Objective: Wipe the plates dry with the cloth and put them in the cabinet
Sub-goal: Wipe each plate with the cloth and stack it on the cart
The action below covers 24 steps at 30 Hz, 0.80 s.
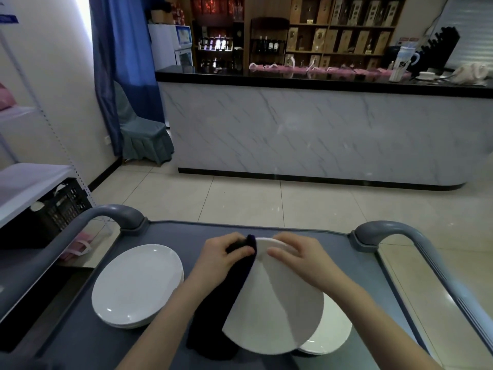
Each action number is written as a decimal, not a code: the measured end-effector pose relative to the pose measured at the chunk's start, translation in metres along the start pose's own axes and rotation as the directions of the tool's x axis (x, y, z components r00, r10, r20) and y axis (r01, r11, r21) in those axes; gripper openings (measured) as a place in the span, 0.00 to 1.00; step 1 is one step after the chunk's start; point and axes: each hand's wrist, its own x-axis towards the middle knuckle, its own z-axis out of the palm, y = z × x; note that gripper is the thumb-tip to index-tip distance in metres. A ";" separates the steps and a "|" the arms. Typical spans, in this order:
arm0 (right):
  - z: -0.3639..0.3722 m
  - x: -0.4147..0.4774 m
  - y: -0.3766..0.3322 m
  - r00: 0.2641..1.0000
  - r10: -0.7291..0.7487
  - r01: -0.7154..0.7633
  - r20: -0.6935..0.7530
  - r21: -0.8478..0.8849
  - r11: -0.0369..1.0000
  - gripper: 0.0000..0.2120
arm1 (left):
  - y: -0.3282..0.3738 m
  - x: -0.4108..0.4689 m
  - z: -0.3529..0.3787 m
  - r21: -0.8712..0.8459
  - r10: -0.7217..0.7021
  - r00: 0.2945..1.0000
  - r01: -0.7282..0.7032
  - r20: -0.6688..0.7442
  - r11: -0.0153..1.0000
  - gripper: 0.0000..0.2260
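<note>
A white plate [277,313] is held tilted above the grey cart top [170,231], its underside toward me. My right hand [298,260] grips its far rim. My left hand [224,256] grips a dark cloth [216,311] against the plate's upper left edge; the cloth hangs down along the plate's left side. Under the held plate lies another white plate [333,337], partly hidden. A stack of white plates [137,285] sits on the cart's left half.
Grey cart handles rise at the far left [117,213] and far right [381,231] corners. A marble-fronted counter [306,134] stands across the tiled floor. White shelving with a black crate [57,206] is at left. No cabinet for plates is identifiable.
</note>
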 end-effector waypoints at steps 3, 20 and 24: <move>0.008 0.005 0.002 0.996 -0.052 0.050 -0.069 -0.020 0.999 0.07 | 0.003 0.006 0.000 0.060 0.024 0.999 -0.026 0.023 0.998 0.12; 0.007 -0.015 0.011 0.893 0.171 0.002 -0.416 0.384 0.923 0.11 | 0.002 -0.010 -0.005 -0.238 -0.143 0.962 0.086 -0.234 0.968 0.07; 0.004 -0.008 0.001 0.973 0.034 0.011 -0.229 0.191 0.981 0.14 | 0.013 0.008 -0.012 0.027 -0.044 0.996 0.046 -0.075 0.999 0.09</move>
